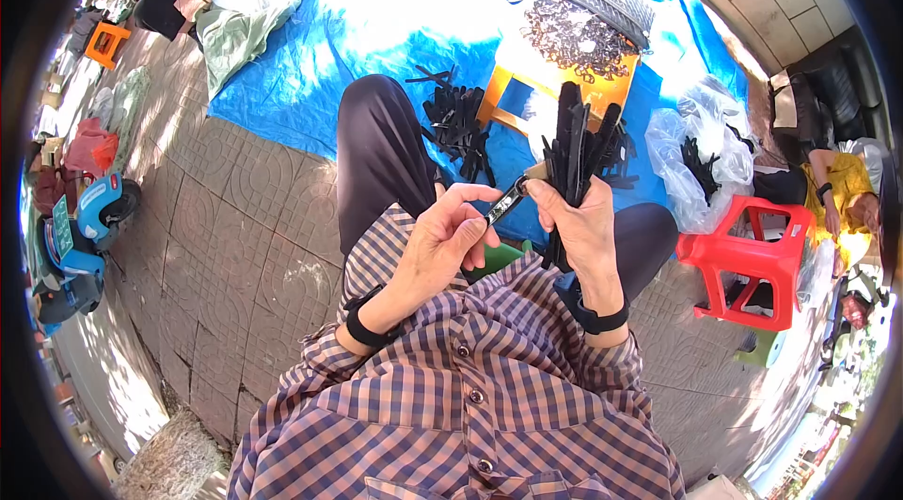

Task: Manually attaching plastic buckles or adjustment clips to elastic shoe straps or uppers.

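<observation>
My left hand pinches the near end of a black strip. The strip slants away and rightward, its far end at my right thumb, so neither hand is clearly nearer. My right hand grips the bundle, pointing away from me.

No legible txt or nos. Green plate on blue scooter, far L: pale marks, too small to read. Blk strip, ctr: whitish marks, can't tell print vs glare.
</observation>
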Action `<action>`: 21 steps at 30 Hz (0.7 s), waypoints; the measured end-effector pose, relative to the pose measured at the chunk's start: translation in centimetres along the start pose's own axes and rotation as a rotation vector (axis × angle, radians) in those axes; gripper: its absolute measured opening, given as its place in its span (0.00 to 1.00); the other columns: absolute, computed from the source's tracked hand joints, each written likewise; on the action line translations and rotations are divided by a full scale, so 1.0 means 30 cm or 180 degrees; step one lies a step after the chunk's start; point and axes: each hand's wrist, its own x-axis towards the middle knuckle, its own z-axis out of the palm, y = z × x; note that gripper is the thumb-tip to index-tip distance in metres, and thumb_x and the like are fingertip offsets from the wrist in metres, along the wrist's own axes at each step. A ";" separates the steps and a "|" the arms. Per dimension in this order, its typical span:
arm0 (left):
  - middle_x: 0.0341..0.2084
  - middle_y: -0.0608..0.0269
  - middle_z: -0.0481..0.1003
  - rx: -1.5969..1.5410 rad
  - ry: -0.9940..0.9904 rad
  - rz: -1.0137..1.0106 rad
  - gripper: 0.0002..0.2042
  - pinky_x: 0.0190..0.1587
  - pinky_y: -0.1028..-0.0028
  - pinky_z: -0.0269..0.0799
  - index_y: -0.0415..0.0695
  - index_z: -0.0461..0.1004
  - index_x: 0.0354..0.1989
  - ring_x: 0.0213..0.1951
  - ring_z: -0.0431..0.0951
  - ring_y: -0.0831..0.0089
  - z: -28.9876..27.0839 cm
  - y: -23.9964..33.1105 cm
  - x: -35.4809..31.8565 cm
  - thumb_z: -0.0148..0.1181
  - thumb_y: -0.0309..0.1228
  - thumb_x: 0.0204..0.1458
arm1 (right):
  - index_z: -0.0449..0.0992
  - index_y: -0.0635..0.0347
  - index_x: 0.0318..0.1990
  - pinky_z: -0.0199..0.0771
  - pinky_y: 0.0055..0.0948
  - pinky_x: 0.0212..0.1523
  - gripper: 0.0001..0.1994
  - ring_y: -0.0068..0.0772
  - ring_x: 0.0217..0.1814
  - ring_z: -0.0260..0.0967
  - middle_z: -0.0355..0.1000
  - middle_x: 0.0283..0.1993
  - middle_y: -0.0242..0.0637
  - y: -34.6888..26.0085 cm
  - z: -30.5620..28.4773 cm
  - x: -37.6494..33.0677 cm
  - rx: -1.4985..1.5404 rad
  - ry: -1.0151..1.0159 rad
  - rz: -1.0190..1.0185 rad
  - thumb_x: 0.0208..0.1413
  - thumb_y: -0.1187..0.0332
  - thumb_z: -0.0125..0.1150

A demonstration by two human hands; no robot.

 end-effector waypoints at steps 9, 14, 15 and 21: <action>0.22 0.67 0.73 -0.0163 -0.0100 -0.0075 0.11 0.22 0.87 0.62 0.43 0.65 0.49 0.19 0.68 0.86 -0.001 -0.017 0.003 0.46 0.27 0.58 | 0.72 0.67 0.35 0.56 0.17 0.17 0.08 0.13 0.17 0.56 0.65 0.21 0.28 0.030 -0.003 -0.023 0.1140 -0.0345 0.0572 0.50 0.72 0.62; 0.21 0.66 0.73 -0.0117 -0.0246 -0.0162 0.10 0.21 0.86 0.61 0.42 0.65 0.46 0.18 0.68 0.85 -0.004 -0.018 0.018 0.47 0.25 0.57 | 0.72 0.68 0.38 0.54 0.17 0.18 0.09 0.15 0.18 0.55 0.64 0.22 0.28 0.101 -0.026 -0.035 0.2490 -0.0654 0.1086 0.52 0.72 0.59; 0.22 0.66 0.73 -0.0115 -0.0264 -0.0220 0.10 0.21 0.86 0.62 0.42 0.65 0.46 0.18 0.68 0.85 -0.004 -0.027 0.018 0.46 0.24 0.57 | 0.71 0.68 0.38 0.54 0.17 0.18 0.09 0.16 0.17 0.55 0.62 0.21 0.28 0.105 -0.023 -0.042 0.2431 -0.0532 0.1125 0.51 0.74 0.59; 0.21 0.66 0.71 0.0020 0.0006 -0.0177 0.11 0.22 0.85 0.63 0.41 0.66 0.46 0.19 0.68 0.84 0.019 -0.006 0.009 0.45 0.22 0.56 | 0.71 0.66 0.35 0.55 0.17 0.19 0.06 0.15 0.17 0.55 0.61 0.18 0.25 0.122 -0.007 -0.079 0.0965 -0.0356 0.0866 0.52 0.73 0.58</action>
